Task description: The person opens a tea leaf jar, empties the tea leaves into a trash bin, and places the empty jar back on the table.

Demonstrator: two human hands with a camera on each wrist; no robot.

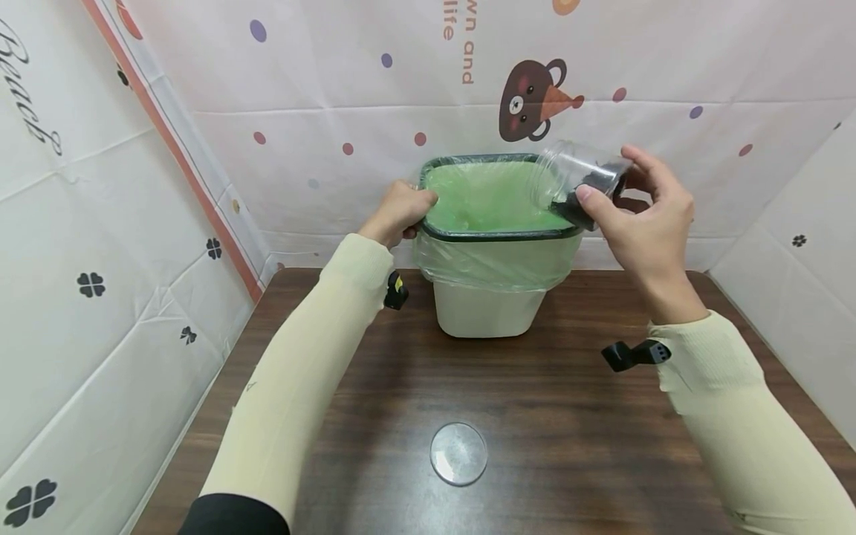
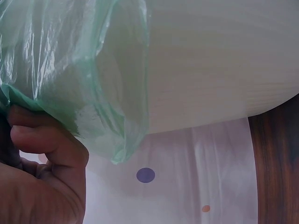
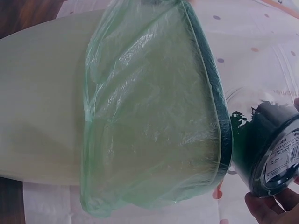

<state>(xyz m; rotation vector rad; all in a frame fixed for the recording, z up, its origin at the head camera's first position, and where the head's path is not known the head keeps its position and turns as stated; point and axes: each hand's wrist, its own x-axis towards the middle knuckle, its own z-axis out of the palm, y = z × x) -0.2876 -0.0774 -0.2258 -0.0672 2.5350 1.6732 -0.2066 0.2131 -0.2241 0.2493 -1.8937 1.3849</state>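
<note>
A pale trash can [image 1: 491,308] stands at the back of the table, lined with a thin green plastic bag [image 1: 495,260] folded over its dark rim. My left hand [image 1: 399,212] grips the can's rim and bag at the left; the left wrist view shows its curled fingers [image 2: 51,144] against the bag. In my right hand [image 1: 652,215] a clear plastic jar [image 1: 578,171] is tilted, its mouth over the can's right side. Dark, loose-looking material [image 1: 571,208] lies along the jar's lower wall. A printed label [image 3: 284,156] is on the jar's base in the right wrist view.
A clear round lid [image 1: 458,454] lies on the dark wooden table [image 1: 535,416] near the front. Behind the can hangs a pale printed sheet [image 1: 321,74] with dots and a bear; similar sheets line both sides.
</note>
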